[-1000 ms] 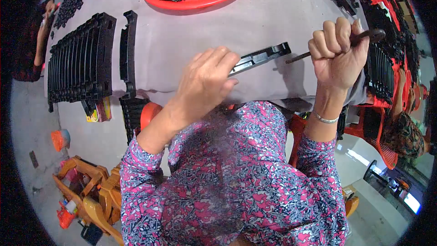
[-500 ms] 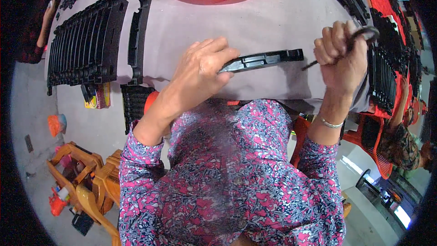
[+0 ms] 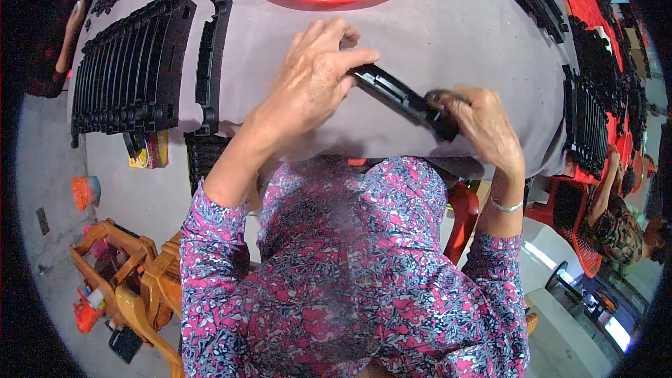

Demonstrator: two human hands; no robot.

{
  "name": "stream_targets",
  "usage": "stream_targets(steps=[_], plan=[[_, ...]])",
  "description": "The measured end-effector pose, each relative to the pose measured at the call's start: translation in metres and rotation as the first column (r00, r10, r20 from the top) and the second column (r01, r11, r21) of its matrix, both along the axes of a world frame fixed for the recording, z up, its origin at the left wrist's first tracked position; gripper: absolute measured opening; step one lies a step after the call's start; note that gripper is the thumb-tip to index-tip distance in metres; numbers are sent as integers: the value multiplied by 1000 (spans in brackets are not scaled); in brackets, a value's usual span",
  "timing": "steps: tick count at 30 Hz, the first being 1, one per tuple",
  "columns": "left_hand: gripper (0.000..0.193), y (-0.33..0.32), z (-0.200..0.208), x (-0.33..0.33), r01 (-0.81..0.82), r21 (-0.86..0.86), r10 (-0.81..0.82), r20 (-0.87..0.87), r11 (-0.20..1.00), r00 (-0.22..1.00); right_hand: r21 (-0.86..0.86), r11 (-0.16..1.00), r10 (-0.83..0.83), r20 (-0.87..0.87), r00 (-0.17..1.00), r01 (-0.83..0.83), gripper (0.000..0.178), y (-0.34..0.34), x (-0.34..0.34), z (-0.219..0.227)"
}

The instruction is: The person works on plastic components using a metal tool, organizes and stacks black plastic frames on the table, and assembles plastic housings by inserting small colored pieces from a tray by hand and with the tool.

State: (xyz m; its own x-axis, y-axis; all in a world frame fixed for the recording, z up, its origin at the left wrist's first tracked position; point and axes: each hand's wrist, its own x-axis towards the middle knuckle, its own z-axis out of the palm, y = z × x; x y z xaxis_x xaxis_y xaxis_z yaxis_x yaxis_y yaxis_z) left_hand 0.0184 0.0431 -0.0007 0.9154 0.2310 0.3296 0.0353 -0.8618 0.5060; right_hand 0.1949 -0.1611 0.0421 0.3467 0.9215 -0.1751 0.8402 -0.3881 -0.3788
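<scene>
My left hand (image 3: 313,73) pinches one end of a long black plastic bar (image 3: 393,92) between thumb and fingers. The bar is held over the front part of the table, slanting down to the right, with hollow sections along it. My right hand (image 3: 488,124) is closed around a dark tool with a rounded handle (image 3: 446,99), blurred by motion. It is at the bar's lower right end, where the tool's thin tip is hidden; whether it touches the bar I cannot tell.
A grey cloth covers the table (image 3: 280,17). At left lie a row of black bars (image 3: 129,66) and one single bar (image 3: 211,63). A red tray (image 3: 332,0) of small black parts stands at the far side. More black bars (image 3: 588,122) lie at right. Other people sit at both sides.
My right hand has come left and down, bringing the tool to the bar's right end. The bar has swung from nearly level to slanting down rightward; my left hand has risen slightly.
</scene>
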Motion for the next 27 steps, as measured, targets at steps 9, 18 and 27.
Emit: stream_targets(steps=[9, 18, 27], plan=[[69, -11, -13, 14, -57, -163, 89, 195, 985, 977, 84, 990, 141, -492, 859, -115, 27, -9, -23, 4], [43, -32, -8, -4, -50, -393, 132, 183, 918, 974, 480, 636, 452, -866, 213, 604, 40, 19, 3, 17], [50, -43, -1, 2, -40, -238, 71, 121, 971, 990, 480, 526, 637, -769, 49, 702, 38, 71, 0, 0]])
